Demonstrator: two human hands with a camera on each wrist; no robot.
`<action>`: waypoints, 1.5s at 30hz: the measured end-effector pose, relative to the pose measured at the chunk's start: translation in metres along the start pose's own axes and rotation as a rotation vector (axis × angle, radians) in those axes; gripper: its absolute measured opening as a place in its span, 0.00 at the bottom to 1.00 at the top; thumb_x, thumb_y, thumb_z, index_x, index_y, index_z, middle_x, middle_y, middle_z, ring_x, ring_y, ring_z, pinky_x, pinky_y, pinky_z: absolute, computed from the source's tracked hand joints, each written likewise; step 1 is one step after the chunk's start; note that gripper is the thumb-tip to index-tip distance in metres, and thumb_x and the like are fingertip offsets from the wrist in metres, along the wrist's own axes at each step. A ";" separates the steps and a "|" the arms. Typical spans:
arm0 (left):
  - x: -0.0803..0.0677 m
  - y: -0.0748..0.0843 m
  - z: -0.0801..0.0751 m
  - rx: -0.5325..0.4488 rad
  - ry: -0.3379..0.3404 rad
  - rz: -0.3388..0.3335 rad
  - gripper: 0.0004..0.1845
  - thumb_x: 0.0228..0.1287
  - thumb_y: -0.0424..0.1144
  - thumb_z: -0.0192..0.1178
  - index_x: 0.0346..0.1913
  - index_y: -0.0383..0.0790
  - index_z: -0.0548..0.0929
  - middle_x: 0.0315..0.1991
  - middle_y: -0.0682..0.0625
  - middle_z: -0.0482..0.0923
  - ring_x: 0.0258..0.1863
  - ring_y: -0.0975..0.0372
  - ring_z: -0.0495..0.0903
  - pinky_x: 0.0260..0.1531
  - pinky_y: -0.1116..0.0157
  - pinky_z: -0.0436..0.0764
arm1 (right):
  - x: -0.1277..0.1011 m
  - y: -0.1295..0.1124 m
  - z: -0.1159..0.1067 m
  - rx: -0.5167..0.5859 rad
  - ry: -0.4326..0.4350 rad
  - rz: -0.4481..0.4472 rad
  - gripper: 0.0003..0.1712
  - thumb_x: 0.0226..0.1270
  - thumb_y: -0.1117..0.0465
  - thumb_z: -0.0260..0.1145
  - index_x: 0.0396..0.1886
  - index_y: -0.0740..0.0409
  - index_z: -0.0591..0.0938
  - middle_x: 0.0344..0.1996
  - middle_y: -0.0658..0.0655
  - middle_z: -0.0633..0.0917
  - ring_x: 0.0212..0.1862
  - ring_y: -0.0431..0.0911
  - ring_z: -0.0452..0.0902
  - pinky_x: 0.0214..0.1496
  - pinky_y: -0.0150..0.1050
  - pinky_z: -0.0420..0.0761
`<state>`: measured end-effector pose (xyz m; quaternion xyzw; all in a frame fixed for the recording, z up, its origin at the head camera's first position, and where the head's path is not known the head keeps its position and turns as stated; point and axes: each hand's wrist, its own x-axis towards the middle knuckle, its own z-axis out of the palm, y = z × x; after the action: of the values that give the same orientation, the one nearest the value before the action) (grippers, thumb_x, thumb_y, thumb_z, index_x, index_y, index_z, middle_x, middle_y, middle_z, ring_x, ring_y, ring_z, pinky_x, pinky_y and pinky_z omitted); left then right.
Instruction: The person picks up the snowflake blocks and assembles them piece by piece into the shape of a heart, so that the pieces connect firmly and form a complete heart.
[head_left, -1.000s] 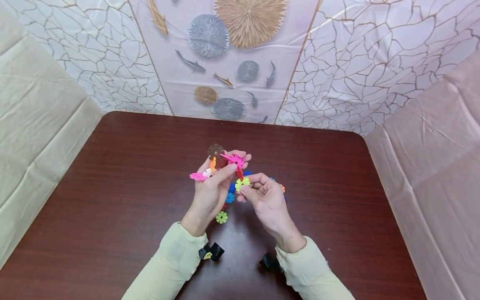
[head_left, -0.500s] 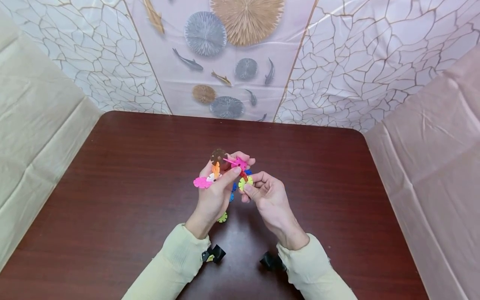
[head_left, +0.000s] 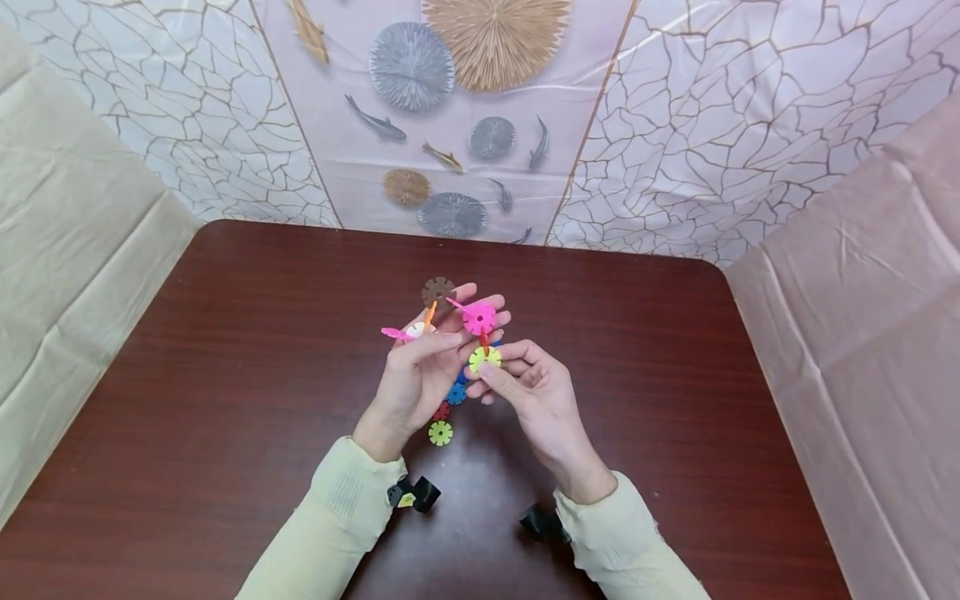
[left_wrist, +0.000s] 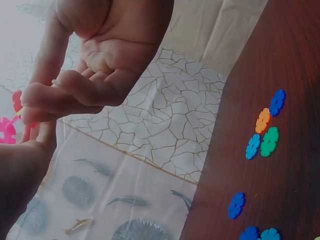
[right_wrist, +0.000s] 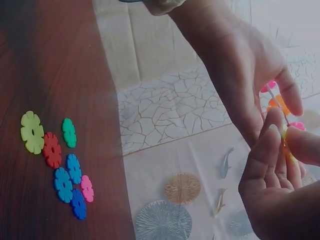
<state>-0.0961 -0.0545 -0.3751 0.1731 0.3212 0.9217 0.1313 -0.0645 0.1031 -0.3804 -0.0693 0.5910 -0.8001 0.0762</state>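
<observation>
Above the dark wooden table [head_left: 225, 350] my left hand [head_left: 420, 367] grips a cluster of joined plastic flower discs [head_left: 450, 321]: brown on top, two pink, orange, white and red. My right hand [head_left: 517, 383] pinches a yellow-green disc [head_left: 484, 359] at the cluster's lower end. Loose discs lie on the table under the hands: a yellow-green one [head_left: 440, 432], a red one [head_left: 442, 411] and a blue one [head_left: 455, 393]. The right wrist view shows this loose group [right_wrist: 60, 162] in yellow-green, red, green, blue and pink. More loose discs [left_wrist: 265, 130] appear in the left wrist view.
Patterned sheets [head_left: 480, 117] hang behind the table and plain cloth [head_left: 67, 233] drapes both sides. The wrist cameras' black mounts [head_left: 416, 493] sit at my cuffs, near the table's front.
Both hands lifted the cluster slightly and turned it, so the right pink disc now faces the camera. The loose discs beneath the hands show more. The right hand keeps its pinch on the yellow-green disc.
</observation>
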 end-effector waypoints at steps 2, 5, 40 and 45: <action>0.000 0.000 -0.001 -0.024 -0.005 0.001 0.31 0.61 0.29 0.48 0.69 0.34 0.60 0.66 0.33 0.66 0.63 0.43 0.71 0.67 0.56 0.65 | 0.001 0.000 0.000 0.016 0.008 -0.012 0.12 0.63 0.69 0.68 0.44 0.64 0.75 0.34 0.59 0.88 0.30 0.47 0.86 0.35 0.36 0.85; -0.001 -0.001 -0.001 -0.034 0.020 0.023 0.28 0.62 0.29 0.48 0.67 0.32 0.62 0.61 0.36 0.72 0.60 0.46 0.74 0.67 0.56 0.65 | 0.002 0.001 -0.001 0.028 0.019 -0.019 0.11 0.63 0.69 0.67 0.43 0.64 0.75 0.35 0.59 0.88 0.30 0.46 0.86 0.36 0.37 0.85; -0.002 0.011 0.001 0.077 0.135 -0.021 0.15 0.74 0.27 0.37 0.59 0.38 0.66 0.43 0.45 0.73 0.44 0.56 0.76 0.52 0.63 0.78 | 0.024 0.026 -0.096 -1.469 -0.011 0.277 0.30 0.57 0.51 0.75 0.54 0.62 0.77 0.43 0.60 0.76 0.48 0.55 0.71 0.44 0.50 0.78; -0.002 0.011 0.001 0.086 0.149 -0.054 0.21 0.73 0.27 0.36 0.66 0.34 0.63 0.44 0.44 0.71 0.45 0.57 0.73 0.51 0.65 0.77 | 0.026 0.037 -0.106 -1.440 -0.037 0.305 0.27 0.57 0.57 0.75 0.52 0.64 0.76 0.41 0.60 0.76 0.46 0.55 0.72 0.44 0.51 0.78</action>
<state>-0.0957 -0.0628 -0.3675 0.1007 0.3740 0.9136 0.1241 -0.1096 0.1866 -0.4458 -0.0329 0.9717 -0.1928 0.1323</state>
